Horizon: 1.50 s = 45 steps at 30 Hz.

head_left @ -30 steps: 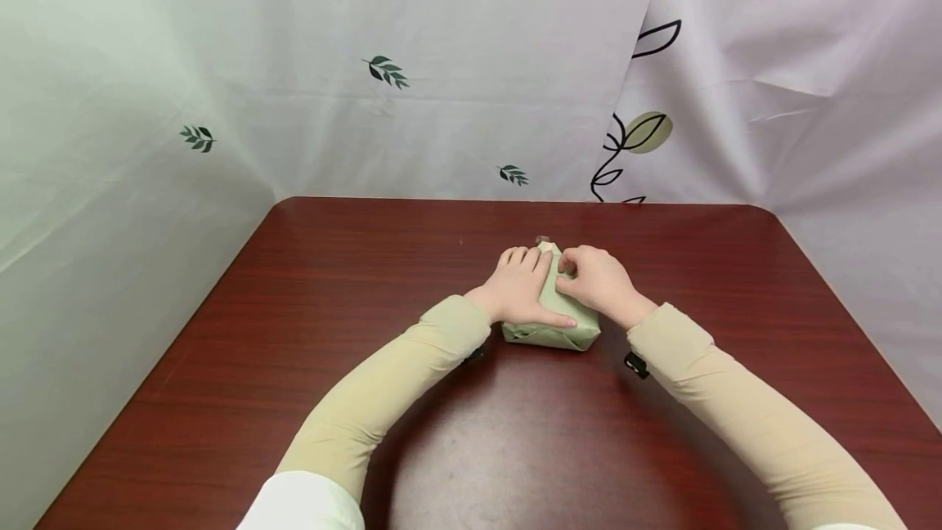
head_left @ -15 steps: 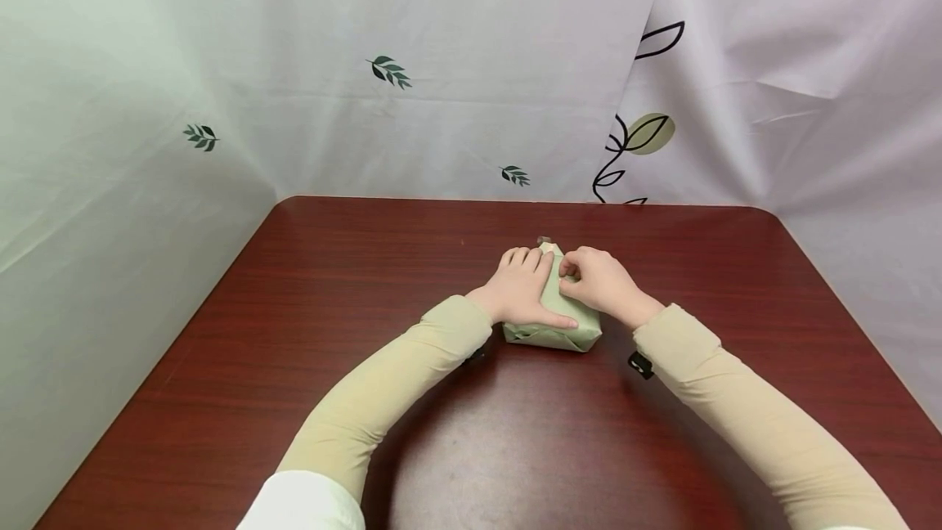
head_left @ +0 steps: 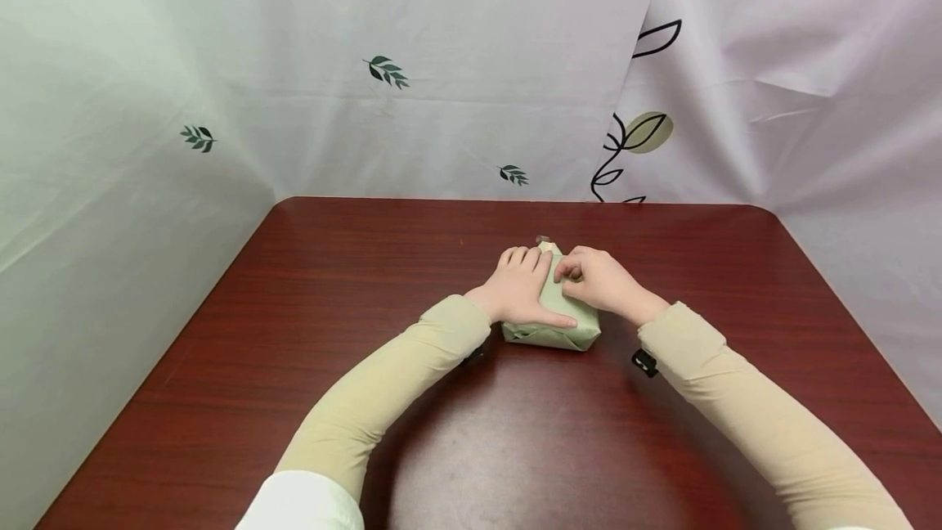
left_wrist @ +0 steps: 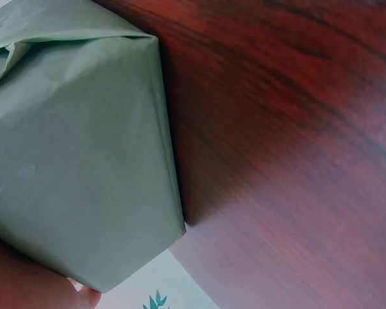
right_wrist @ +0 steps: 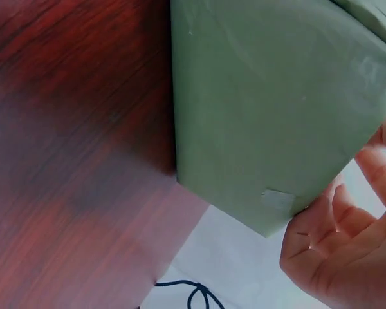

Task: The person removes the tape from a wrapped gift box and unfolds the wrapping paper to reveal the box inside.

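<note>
A package (head_left: 553,337) wrapped in pale green paper lies on the table, its folded end towards me. My left hand (head_left: 518,293) rests across its top with fingers spread and thumb out towards the right. Bent fingers of my right hand (head_left: 599,280) touch the top near the right edge; I cannot tell whether they pinch anything. In the right wrist view, a short piece of tape (right_wrist: 278,199) sticks to the package's side just below those fingers. The left wrist view shows the paper's folds and part of my left hand (left_wrist: 26,280).
A small clear strip (head_left: 543,240) sticks out at the package's far end. The dark red wooden table (head_left: 353,260) is bordered by white fabric (head_left: 456,129) with leaf prints at the back and sides.
My right hand's fingertips have shifted slightly left over the package top, and its thumb now sits a little apart from them. The left hand and package stay put.
</note>
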### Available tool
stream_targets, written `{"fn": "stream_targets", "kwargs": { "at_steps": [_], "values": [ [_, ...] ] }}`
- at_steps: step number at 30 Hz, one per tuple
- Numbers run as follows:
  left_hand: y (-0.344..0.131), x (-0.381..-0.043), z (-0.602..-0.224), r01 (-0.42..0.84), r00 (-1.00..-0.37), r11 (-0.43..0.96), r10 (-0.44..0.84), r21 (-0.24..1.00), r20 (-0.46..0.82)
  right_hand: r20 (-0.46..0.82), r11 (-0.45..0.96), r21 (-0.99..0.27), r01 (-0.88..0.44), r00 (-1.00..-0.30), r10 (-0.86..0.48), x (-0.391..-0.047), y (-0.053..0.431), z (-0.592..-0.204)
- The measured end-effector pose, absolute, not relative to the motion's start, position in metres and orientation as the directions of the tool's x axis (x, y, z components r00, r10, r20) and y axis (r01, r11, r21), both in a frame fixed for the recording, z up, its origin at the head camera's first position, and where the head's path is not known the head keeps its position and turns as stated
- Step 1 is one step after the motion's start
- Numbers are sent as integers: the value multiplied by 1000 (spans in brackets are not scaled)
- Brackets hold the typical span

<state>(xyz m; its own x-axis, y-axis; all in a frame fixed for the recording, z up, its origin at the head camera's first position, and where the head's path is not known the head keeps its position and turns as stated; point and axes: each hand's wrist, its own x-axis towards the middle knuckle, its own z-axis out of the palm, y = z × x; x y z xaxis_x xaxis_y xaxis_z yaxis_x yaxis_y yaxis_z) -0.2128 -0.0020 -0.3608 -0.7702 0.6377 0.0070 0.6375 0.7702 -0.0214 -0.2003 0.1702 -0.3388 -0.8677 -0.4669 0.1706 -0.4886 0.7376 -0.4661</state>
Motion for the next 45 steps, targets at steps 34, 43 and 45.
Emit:
{"fn": "stream_targets", "kwargs": {
  "at_steps": [34,43,45],
  "values": [
    [-2,-213,-361,635,-773,772,634,-42,-17,91,838,-435,-328,-942,-322,-197,158,-335],
    [-2,-213,-359,631,-776,773,630,-63,-32,197,778,-510,-368,-930,-310,-192,167,-341],
    [-1,-213,-359,630,-776,773,630,-65,-37,181,785,-519,-339,-941,-287,-192,168,-341]
  ]
}}
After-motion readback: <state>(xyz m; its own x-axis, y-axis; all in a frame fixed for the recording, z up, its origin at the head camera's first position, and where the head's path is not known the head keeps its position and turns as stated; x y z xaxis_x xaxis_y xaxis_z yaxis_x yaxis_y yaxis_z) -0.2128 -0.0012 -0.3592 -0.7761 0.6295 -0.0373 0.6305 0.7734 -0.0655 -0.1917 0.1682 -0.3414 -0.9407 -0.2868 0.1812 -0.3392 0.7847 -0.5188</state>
